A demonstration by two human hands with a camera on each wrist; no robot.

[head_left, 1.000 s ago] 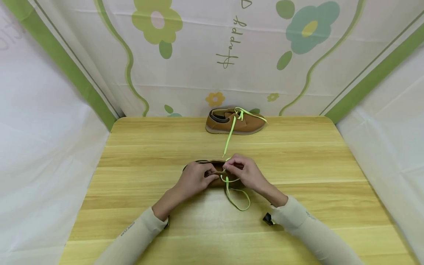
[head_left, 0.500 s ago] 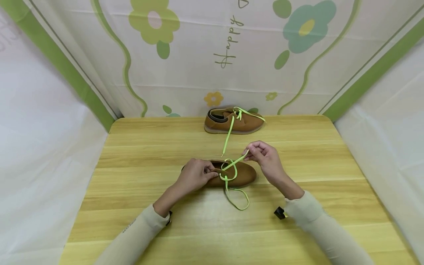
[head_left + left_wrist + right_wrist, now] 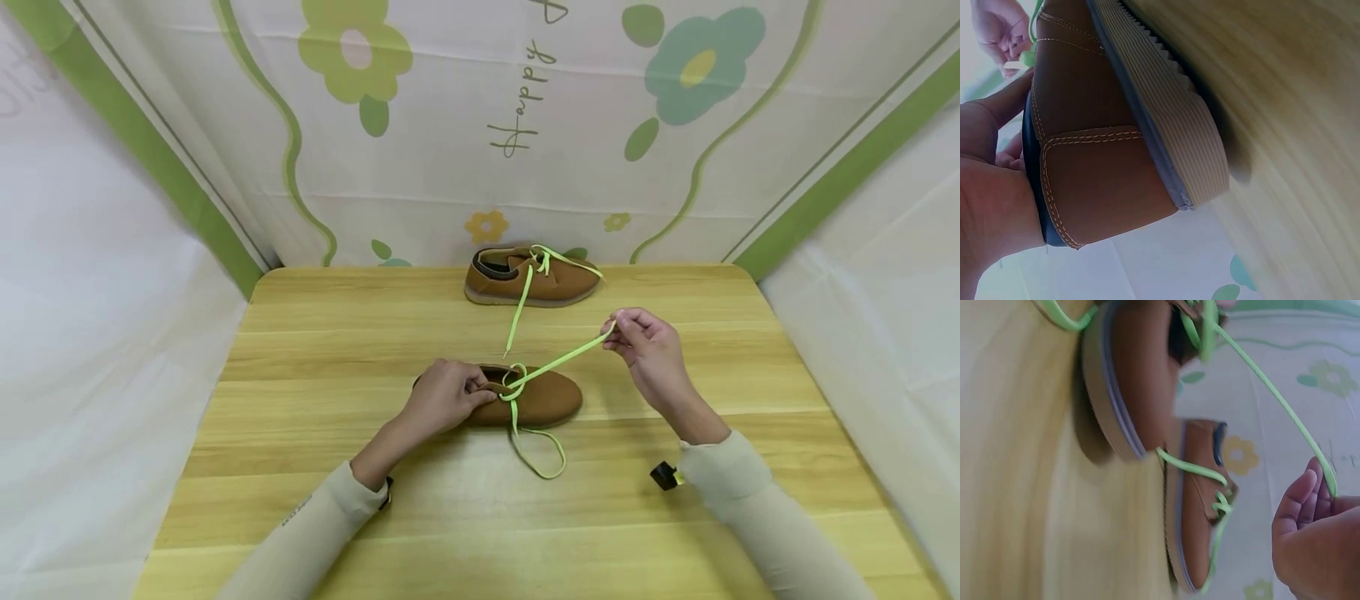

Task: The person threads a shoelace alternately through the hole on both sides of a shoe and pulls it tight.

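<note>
A brown shoe (image 3: 551, 398) sits on the table with its toe to the right. My left hand (image 3: 442, 396) pinches the flap by its lace holes, covering much of the heel end in the head view. The left wrist view shows the shoe's stitched heel (image 3: 1104, 187) close beside that hand. Up and to the right of the toe, my right hand (image 3: 648, 358) pinches the end of a neon-green shoelace (image 3: 566, 357), which runs taut from the lace holes. The lace's other part lies in a loop on the table in front of the shoe.
A second brown shoe (image 3: 570, 283) stands at the table's back edge, its green laces (image 3: 517, 312) loosely threaded, one end trailing forward. Behind the wooden table (image 3: 337, 333) hangs a flower-printed curtain (image 3: 442, 150), with white cloth on both sides.
My right hand has moved from the lace holes up and to the right, drawing the shoelace out straight and shrinking its loop over the shoe. My left hand has kept its grip.
</note>
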